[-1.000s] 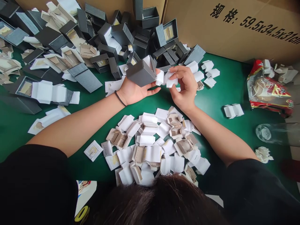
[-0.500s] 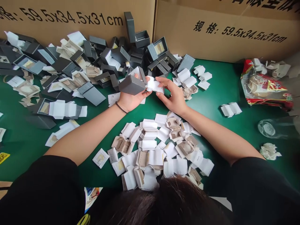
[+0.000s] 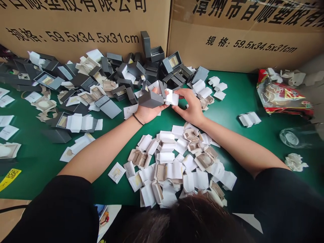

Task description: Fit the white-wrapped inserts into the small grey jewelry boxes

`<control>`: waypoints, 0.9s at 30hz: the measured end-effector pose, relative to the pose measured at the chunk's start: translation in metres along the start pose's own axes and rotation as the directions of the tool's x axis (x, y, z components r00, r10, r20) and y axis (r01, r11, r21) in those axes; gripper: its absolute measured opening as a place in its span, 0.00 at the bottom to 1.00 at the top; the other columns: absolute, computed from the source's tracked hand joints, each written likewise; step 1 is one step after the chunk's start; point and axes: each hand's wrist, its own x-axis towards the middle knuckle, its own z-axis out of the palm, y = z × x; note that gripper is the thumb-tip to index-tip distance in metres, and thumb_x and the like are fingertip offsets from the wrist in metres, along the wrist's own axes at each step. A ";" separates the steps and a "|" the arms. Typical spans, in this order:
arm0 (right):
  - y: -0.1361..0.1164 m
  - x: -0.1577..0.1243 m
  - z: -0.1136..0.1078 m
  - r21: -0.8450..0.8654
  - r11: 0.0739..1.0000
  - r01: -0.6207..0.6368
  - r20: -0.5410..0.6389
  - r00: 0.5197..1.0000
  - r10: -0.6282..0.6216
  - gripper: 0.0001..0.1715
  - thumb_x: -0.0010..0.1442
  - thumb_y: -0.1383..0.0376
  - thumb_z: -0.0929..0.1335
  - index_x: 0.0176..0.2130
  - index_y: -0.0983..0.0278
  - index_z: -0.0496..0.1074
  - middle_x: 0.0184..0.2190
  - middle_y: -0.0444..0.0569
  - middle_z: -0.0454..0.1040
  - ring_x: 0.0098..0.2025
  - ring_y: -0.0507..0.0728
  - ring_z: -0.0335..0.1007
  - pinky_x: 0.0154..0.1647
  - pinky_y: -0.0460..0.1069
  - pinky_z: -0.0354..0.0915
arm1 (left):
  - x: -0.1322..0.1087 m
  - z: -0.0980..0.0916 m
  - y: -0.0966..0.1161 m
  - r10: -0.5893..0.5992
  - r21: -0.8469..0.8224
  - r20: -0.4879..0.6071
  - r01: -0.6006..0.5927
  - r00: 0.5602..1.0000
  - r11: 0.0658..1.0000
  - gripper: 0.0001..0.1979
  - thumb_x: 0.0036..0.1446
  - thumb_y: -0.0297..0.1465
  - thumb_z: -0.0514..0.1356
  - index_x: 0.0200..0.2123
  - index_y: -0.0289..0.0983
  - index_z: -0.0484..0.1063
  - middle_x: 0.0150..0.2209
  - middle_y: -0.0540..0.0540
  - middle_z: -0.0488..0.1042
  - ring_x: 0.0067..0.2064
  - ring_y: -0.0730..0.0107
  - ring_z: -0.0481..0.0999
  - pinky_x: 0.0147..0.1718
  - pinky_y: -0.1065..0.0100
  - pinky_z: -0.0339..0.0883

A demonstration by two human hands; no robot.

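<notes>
A small dark grey box (image 3: 151, 100) with its lid open rests in my left hand (image 3: 147, 114), which cups it from below with the fingers wrapped round it. Just to its right, my right hand (image 3: 191, 105) pinches a white folded card insert (image 3: 172, 98) between thumb and fingers. My left fingertips are close to the insert's left edge; I cannot tell whether they grip it. Behind my hands lies a heap of similar dark grey boxes (image 3: 136, 69), some open. Nearer my body is a pile of white card inserts (image 3: 173, 170), some showing brown undersides.
Two large cardboard cartons (image 3: 88, 27) form a wall along the back of the green table (image 3: 243, 141). At right are a red food packet (image 3: 283, 96), a clear glass (image 3: 291, 138) and a crumpled tissue (image 3: 296, 162). A yellow tag (image 3: 10, 179) lies at left.
The view has tilted up, showing more of the cartons. My hands keep hold of the box and the insert, and the insert now looks more compact and square.
</notes>
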 end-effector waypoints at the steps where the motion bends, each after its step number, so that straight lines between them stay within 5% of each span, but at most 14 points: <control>1: 0.000 0.000 0.000 0.005 1.000 -0.004 -0.001 1.000 0.004 0.25 0.59 0.51 0.65 0.52 0.60 0.66 0.50 0.55 0.71 0.52 0.61 0.68 0.48 0.59 0.73 | 0.001 -0.001 -0.001 -0.002 0.004 -0.003 0.002 1.000 1.000 0.14 0.63 0.38 0.49 0.35 0.38 0.70 0.35 0.50 0.75 0.37 0.73 0.73 0.46 0.66 0.67; 10: 0.000 0.001 -0.001 0.046 0.999 -0.005 -0.005 1.000 0.005 0.24 0.59 0.51 0.66 0.50 0.62 0.68 0.48 0.55 0.72 0.51 0.58 0.70 0.48 0.56 0.75 | -0.001 0.001 -0.002 0.016 0.223 0.131 -0.045 0.991 0.974 0.17 0.63 0.38 0.51 0.33 0.35 0.75 0.38 0.46 0.75 0.41 0.73 0.74 0.44 0.73 0.68; 15: -0.002 0.002 -0.003 0.066 0.997 -0.025 -0.005 1.000 0.025 0.25 0.59 0.50 0.66 0.50 0.62 0.69 0.48 0.55 0.72 0.51 0.58 0.70 0.48 0.56 0.74 | -0.005 0.008 -0.002 0.042 0.289 0.119 -0.075 0.992 0.954 0.17 0.63 0.37 0.51 0.34 0.35 0.77 0.39 0.46 0.76 0.45 0.70 0.74 0.49 0.72 0.67; 21: -0.003 0.000 -0.003 0.096 0.995 -0.018 -0.007 1.000 0.018 0.27 0.60 0.51 0.66 0.54 0.61 0.67 0.52 0.55 0.70 0.54 0.58 0.68 0.52 0.56 0.74 | -0.004 0.003 -0.002 0.007 0.212 0.081 -0.024 0.997 0.977 0.15 0.61 0.37 0.53 0.32 0.37 0.77 0.34 0.47 0.76 0.39 0.71 0.75 0.52 0.67 0.68; 27: -0.006 0.000 -0.004 0.132 0.990 -0.055 0.029 0.998 0.052 0.28 0.61 0.52 0.64 0.56 0.60 0.64 0.55 0.55 0.68 0.58 0.58 0.65 0.53 0.56 0.74 | -0.007 -0.001 -0.001 -0.023 0.159 -0.003 0.023 1.000 0.987 0.11 0.60 0.37 0.56 0.36 0.38 0.75 0.38 0.47 0.77 0.44 0.68 0.76 0.54 0.60 0.69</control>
